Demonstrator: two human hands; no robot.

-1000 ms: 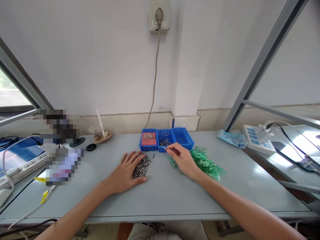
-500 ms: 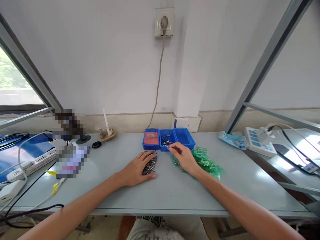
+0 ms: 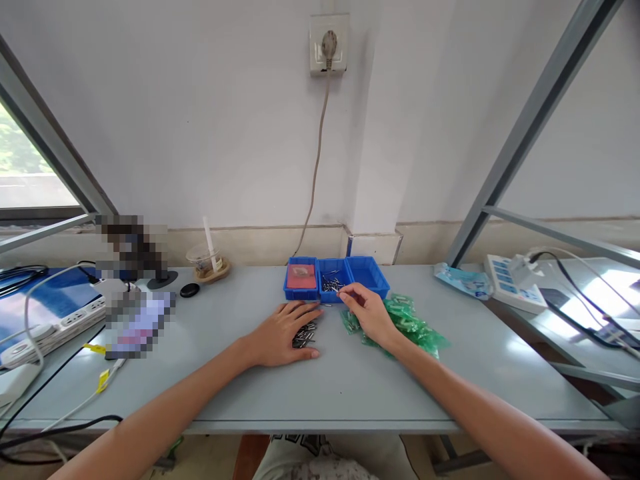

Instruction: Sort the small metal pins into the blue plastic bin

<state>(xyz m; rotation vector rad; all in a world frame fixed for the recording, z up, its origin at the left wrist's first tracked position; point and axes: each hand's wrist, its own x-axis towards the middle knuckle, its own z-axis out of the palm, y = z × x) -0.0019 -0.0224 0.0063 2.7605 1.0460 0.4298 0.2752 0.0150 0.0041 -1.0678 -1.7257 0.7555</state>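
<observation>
My left hand (image 3: 286, 335) lies palm down with fingers spread, cupped over a pile of small metal pins (image 3: 304, 335) on the table; part of the pile is hidden beneath it. One loose pin (image 3: 325, 305) lies just past its fingertips. My right hand (image 3: 367, 312) is pinched at the front edge of the middle blue bin (image 3: 336, 265), which holds several more metal pins (image 3: 331, 284). A tiny metal pin shows at its fingertips, mostly covered. Beside and partly under my right wrist are green plastic bags (image 3: 413, 328) with small parts inside.
The left blue bin (image 3: 301, 294) holds a red packet (image 3: 301, 276); a larger blue bin (image 3: 367, 268) stands to the right. Further left are a black round lid (image 3: 190, 290) and a cup (image 3: 203, 255) on a stand. Power strips (image 3: 515, 287) and cables lie at both sides.
My left hand has shifted slightly right over the pile, and a loose pin now shows past its fingertips. My right hand stays pinched by the middle bin. The view has moved slightly.
</observation>
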